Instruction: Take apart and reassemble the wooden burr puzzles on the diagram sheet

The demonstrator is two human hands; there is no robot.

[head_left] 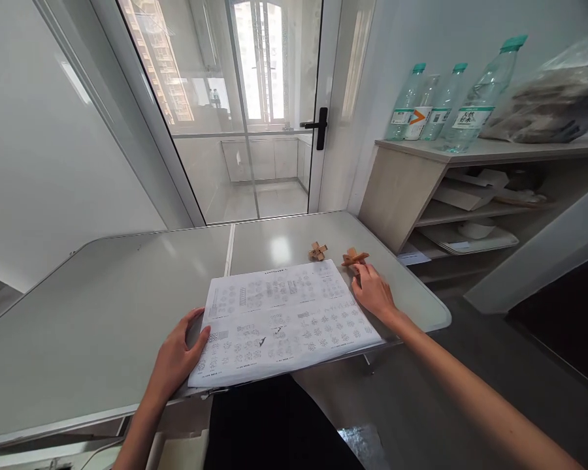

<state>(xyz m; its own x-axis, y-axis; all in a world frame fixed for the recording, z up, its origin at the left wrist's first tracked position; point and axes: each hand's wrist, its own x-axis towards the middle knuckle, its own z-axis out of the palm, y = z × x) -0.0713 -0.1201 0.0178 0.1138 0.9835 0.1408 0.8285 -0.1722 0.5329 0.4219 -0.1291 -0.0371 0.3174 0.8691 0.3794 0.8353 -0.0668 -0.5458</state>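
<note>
We see a large white paper sheet printed with rows of small diagrams (284, 320) lying on the pale grey desk (102, 313). It sits toward the desk's right half, and its near edge hangs slightly over the desk's front edge. The left hand (179, 356) is at the sheet's near left corner. Its thumb is laid on top of the paper and its fingers curl along the sheet's left edge. We cannot tell whether those fingers reach under the paper to pinch it.

The right hand (375, 290) lies released and flat on the desk, palm down. It is just off the sheet's right edge and holds nothing. Its fingertips point at a small reddish-brown wooden interlocking cross puzzle (355, 257) just beyond them, near the sheet's far right corner. We cannot make out whether they touch it. A second, paler wooden knot puzzle (317, 250) sits just left of the first, at the sheet's far edge.

Past the desk's right edge stands a light wooden shelf unit (411, 183). On its top are clear plastic water bottles with green caps (406, 104) and a filled transparent plastic bag (553, 98). Behind the desk's far edge is a glass door (255, 111) with a black handle (320, 126).
</note>
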